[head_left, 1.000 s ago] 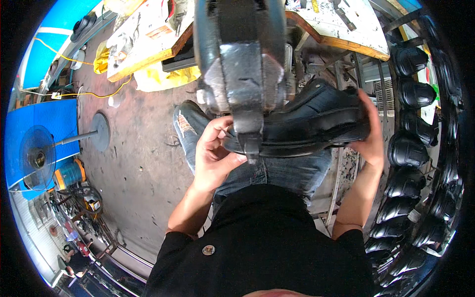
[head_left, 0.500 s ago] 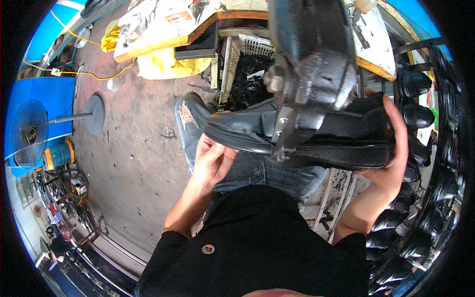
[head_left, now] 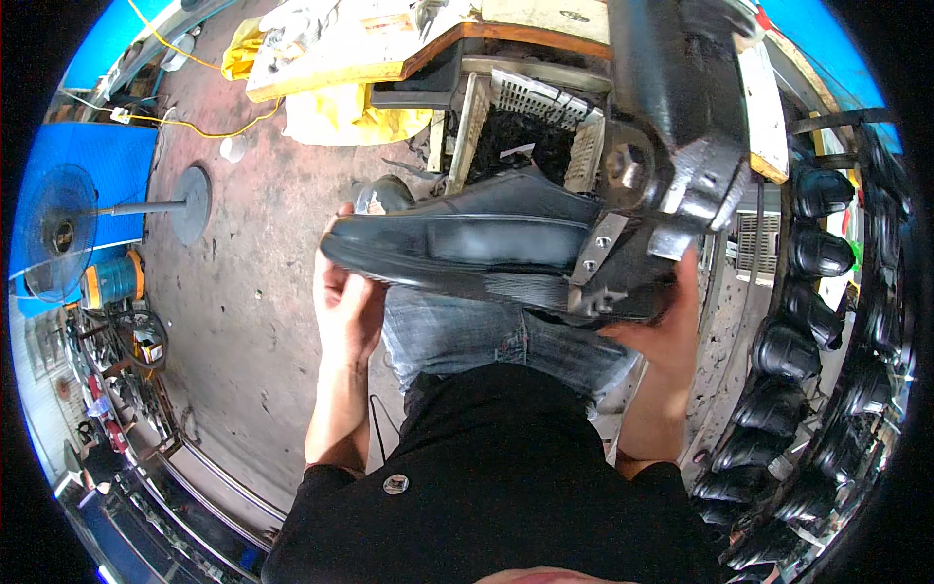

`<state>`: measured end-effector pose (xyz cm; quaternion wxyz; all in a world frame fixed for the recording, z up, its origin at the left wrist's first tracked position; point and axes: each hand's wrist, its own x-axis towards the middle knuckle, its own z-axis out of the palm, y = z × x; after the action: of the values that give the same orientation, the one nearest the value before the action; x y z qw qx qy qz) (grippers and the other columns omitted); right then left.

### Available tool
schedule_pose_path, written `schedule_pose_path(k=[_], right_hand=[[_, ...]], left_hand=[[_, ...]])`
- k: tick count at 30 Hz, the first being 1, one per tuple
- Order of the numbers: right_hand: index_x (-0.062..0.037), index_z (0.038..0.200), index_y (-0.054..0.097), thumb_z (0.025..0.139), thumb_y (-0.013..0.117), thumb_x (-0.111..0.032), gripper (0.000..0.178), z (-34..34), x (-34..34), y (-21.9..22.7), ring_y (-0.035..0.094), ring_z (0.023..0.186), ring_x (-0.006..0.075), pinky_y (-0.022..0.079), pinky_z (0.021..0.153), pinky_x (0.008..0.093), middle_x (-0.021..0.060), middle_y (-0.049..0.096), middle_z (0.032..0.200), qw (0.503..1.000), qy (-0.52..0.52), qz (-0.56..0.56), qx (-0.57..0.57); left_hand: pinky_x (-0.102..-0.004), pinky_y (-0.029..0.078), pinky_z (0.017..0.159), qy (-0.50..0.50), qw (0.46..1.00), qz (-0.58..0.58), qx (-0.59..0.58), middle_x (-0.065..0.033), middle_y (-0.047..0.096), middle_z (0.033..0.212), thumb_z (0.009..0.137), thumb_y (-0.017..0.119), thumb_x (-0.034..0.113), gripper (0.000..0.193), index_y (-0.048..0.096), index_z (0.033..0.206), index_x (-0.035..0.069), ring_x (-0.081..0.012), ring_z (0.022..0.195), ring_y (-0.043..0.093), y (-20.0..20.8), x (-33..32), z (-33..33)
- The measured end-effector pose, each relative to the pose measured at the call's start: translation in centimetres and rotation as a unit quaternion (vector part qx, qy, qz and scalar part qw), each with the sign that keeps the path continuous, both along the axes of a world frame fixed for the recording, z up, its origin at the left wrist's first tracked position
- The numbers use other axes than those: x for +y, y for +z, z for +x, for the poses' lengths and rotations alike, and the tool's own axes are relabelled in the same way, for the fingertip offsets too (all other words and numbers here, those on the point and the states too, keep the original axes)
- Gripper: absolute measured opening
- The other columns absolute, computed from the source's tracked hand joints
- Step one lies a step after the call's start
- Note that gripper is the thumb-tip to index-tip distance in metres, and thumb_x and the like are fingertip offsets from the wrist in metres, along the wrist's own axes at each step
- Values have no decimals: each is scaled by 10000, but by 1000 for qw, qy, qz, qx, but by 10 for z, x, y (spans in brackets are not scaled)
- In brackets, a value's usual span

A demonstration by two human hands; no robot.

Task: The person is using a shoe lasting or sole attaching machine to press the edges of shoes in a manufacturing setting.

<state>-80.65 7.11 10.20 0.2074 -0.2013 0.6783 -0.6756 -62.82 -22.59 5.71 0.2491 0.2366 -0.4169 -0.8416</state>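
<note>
Black leather shoe with a dark ribbed sole (head_left: 506, 238) lies on its side between your hands, toe to the left, sole toward you. Your left hand (head_left: 348, 302) pinches the toe; your right hand (head_left: 666, 316) cups the heel end, partly hidden. Half a second ago the bolted metal bracket (head_left: 595, 253) of the dark machine arm (head_left: 671, 97) crossed mid-shoe; now you have slid the shoe left, so it sits nearer the heel, with your right hand closer to it. The toe now covers more of the torn left knee of your faded blue jeans (head_left: 467, 336). Beyond, the pale slatted plastic crate (head_left: 530, 92) of black scraps shows its right wall, previously behind the arm, near the white-topped, wood-edged bench (head_left: 360, 44).
</note>
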Motion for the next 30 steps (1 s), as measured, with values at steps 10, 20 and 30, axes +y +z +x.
schedule_pose_path(k=[10,20,30], right_hand=[[-32,1511,420,977,639,-363,665,-5,50,43,515,1353,392,429,1129,500,317,459,1491,974,-119,-115,153],[93,1493,366,535,990,-434,1259,-17,38,52,516,1355,386,403,1152,463,298,464,1486,961,-57,-39,269],[47,1517,336,569,991,-178,1174,2,-6,22,481,1386,317,411,1163,437,210,378,1567,984,-13,-54,171]], left_hand=[[-330,527,983,-140,986,52,74,-75,566,1377,865,802,66,924,246,1602,108,-193,1201,600,-3,60,-52],[-282,562,800,-114,980,160,22,-33,634,1246,895,754,28,850,297,1595,184,-145,990,661,-22,47,-35],[-461,383,1157,-45,990,-130,2,-179,388,1579,877,800,223,981,181,1630,112,-298,1398,467,22,6,-21]])
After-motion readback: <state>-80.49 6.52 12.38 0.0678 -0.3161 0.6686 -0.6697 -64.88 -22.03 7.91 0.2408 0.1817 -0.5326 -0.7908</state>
